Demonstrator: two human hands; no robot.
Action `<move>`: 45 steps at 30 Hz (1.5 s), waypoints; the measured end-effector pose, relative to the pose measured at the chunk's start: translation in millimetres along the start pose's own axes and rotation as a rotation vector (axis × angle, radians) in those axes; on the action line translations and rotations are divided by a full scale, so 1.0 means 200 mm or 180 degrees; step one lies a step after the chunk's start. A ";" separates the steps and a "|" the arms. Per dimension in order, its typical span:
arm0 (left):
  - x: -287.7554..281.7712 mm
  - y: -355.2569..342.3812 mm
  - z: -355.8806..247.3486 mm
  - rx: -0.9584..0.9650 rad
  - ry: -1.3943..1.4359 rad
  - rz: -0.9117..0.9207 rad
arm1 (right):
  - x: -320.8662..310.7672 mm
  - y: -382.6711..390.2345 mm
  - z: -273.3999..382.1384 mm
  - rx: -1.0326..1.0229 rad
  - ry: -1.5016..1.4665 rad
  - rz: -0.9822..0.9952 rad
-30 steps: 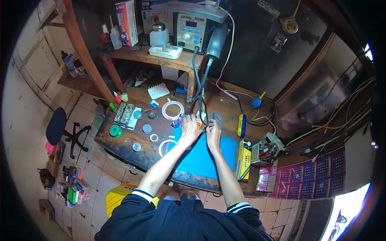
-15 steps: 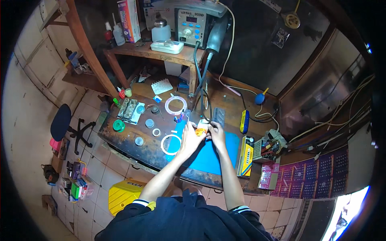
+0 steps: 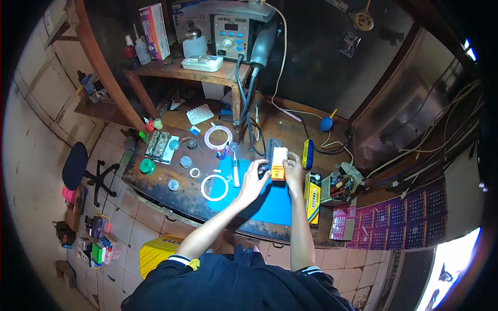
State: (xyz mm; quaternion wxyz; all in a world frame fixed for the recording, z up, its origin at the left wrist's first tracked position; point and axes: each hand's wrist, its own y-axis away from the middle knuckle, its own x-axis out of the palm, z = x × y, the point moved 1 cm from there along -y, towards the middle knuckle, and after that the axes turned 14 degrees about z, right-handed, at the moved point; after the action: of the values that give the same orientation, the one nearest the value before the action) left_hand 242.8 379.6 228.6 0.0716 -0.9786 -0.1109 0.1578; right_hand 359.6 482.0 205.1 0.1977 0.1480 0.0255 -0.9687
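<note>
A small orange and white box [image 3: 278,167] stands out over the blue mat [image 3: 275,206], at its far right part. My right hand [image 3: 294,173] grips the box along its right side. My left hand [image 3: 252,185] is beside the box's left edge, fingers apart; whether a fingertip touches it I cannot tell. Just behind the box is a dark grey tray [image 3: 274,144]. Left of my left hand, a slim tool with a pale handle [image 3: 236,173] lies on the mat. A white ring [image 3: 214,187] rests across the mat's left edge.
A yellow box [image 3: 313,199] and a holder full of tools [image 3: 342,184] stand at the right. A yellow-and-blue multimeter [image 3: 308,154] is beyond my right hand. Small jars, a clear ring [image 3: 218,138] and a green spool [image 3: 147,166] occupy the left. A hot air station [image 3: 228,39] sits on the shelf.
My hands have moved apart, and the orange and white box has shifted right, now in my right hand. My left hand has let go. The view has shifted slightly.
</note>
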 end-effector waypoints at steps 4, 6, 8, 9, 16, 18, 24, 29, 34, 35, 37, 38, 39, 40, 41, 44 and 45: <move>0.00 -0.03 0.05 -0.0021 0.0001 -0.0429 | 0.10 -0.07 -0.01 0.0008 0.0003 0.0038; 0.01 -0.07 0.10 -0.0262 -0.0017 -0.0648 | 0.09 -0.10 -0.09 -0.0138 0.0431 -0.0069; 0.01 -0.09 0.10 -0.0263 0.0144 -0.0764 | 0.09 -0.09 -0.11 -0.0370 0.1275 -0.0318; -0.01 -0.09 0.08 -0.0280 0.0313 -0.0890 | 0.10 -0.07 -0.07 -0.0377 0.1273 -0.0304; -0.10 -0.09 0.04 0.0227 -0.0417 -0.0837 | 0.20 0.01 0.13 -0.1267 0.1460 0.0405; -0.12 -0.07 0.05 0.0171 -0.0266 -0.1054 | 0.27 0.02 0.16 -0.1317 0.1285 0.0463; -0.22 0.01 0.16 -0.0007 0.0385 -0.1431 | 0.43 0.01 0.17 -0.1170 0.0807 0.0673; -0.23 0.02 0.18 -0.0093 0.0239 -0.1521 | 0.42 0.01 0.15 -0.1261 0.0877 0.0802; -0.13 0.06 0.06 0.0012 0.0850 -0.1602 | 0.23 -0.04 0.26 -0.1141 0.0835 0.0588; -0.10 0.06 0.02 0.0177 0.1028 -0.1654 | 0.18 -0.06 0.27 -0.1324 0.0907 0.0363; -0.06 0.05 -0.17 0.0453 0.1409 -0.1424 | 0.09 -0.13 0.26 -0.1192 0.0470 0.0220; -0.05 0.02 -0.21 0.0627 0.1302 -0.1148 | 0.06 -0.17 0.25 -0.1284 0.0458 0.0112; -0.03 -0.02 -0.26 0.0801 0.1204 -0.0856 | 0.01 -0.20 0.26 -0.1302 0.0675 -0.0046; 0.00 -0.08 -0.32 0.0825 0.1055 -0.0747 | -0.01 -0.25 0.22 -0.1293 0.0393 -0.0075; 0.05 -0.16 -0.37 0.0854 0.0924 -0.0611 | -0.05 -0.30 0.16 -0.1274 0.0125 -0.0132; 0.02 -0.41 -0.27 0.0884 0.0107 -0.0696 | 0.00 -0.39 0.17 -0.0901 -0.0128 0.0012; 0.03 -0.49 -0.23 0.0845 -0.0222 -0.0825 | 0.00 -0.41 0.15 -0.0774 -0.0072 0.0031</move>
State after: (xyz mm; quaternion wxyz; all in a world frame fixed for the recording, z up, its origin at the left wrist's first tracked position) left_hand 244.4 470.3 287.9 0.2160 -0.9320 -0.2166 0.1943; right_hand 318.3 554.5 232.1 0.2192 0.1121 0.1399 -0.9591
